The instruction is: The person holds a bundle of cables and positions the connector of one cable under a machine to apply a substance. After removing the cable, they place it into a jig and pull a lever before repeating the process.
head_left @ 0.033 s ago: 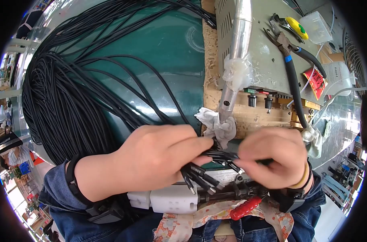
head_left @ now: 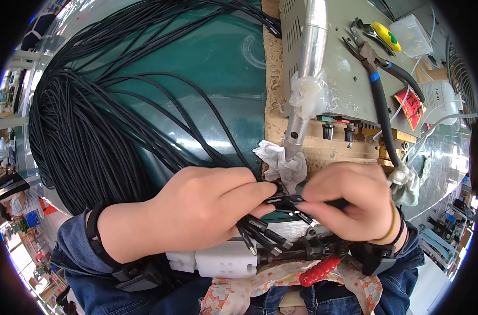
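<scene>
The glossy green surface (head_left: 228,65) bears a thick bundle of thin black cables (head_left: 87,142), slack lying left; the bare left hand (head_left: 197,212) has its grip clenched, likely for steadiness, and the bare right hand (head_left: 352,202) pinches, both on black metal-tipped plugs (head_left: 258,226) at the near edge

The light is bright; white glare shines near the right edge of the bench (head_left: 218,58). Outer picture bends strongly, with black corners.
</scene>
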The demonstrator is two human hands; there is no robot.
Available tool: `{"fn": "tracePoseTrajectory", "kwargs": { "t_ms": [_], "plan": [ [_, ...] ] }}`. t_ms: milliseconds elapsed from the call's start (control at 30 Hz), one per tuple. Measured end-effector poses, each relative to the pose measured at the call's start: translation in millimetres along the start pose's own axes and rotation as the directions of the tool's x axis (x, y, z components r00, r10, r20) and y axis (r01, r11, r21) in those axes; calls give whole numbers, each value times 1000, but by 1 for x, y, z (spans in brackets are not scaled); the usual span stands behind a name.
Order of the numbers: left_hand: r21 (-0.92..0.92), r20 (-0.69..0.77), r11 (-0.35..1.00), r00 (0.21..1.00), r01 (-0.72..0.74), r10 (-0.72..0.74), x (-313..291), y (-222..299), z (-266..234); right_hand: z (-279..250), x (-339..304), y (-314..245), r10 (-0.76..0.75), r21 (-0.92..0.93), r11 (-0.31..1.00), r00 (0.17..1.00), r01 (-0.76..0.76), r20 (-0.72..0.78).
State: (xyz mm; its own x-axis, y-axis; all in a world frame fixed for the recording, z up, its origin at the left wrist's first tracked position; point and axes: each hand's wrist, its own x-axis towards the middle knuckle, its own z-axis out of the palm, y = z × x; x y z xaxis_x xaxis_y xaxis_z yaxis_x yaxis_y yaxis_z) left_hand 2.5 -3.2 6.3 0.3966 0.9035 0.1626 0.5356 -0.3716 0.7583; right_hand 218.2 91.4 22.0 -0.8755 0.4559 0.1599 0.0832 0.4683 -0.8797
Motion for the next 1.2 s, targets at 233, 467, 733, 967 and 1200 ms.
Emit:
{"fn": "tracePoseTrajectory", "kwargs": {
  "t_ms": [233,467,733,967,1200],
  "plan": [
    [228,-16,973,1000,23,-20,-3,-5,3,22,3,19,591,670,578,805,-465,49],
    [321,-56,947,998,-16,36,-2,-7,2,20,4,19,622,800,428,779,-420,77],
    [332,-53,941,995,-59,81,-1,-5,1,14,1,15,618,770,437,777,-465,118],
    [352,-65,933,993,-68,97,0,-5,1,18,0,11,596,719,552,803,-421,13],
    [371,-134,909,958,-190,255,2,-10,5,9,0,10,552,780,431,816,-454,170]
  ]
}}
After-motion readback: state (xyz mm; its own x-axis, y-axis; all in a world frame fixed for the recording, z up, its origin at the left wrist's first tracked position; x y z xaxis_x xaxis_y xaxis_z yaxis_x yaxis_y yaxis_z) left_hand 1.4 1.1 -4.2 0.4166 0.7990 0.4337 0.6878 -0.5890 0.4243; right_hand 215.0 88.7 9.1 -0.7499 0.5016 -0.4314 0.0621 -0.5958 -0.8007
